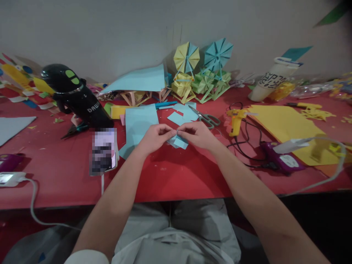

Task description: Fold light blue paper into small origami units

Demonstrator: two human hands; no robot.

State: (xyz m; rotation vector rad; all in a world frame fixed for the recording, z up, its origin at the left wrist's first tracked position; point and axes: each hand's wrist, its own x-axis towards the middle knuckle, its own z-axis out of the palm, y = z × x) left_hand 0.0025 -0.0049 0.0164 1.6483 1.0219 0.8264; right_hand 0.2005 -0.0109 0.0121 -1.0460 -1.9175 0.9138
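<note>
Both my hands meet over the middle of the red table point(178, 176). My left hand point(155, 137) and my right hand point(196, 134) pinch a small folded piece of light blue paper point(180, 142) between their fingertips, holding it just above the tabletop. A larger light blue sheet point(139, 124) lies flat just left of my left hand. Grey-handled scissors point(206, 118) lie beyond my right hand.
A phone point(103, 151) leans on a black stand point(77, 95) at the left. A yellow glue gun point(236, 119) with black cord, a yellow sheet point(286, 124), a purple power strip point(283, 159) and a white bottle point(271, 82) sit at the right. Folded paper fans point(200, 73) stand by the wall.
</note>
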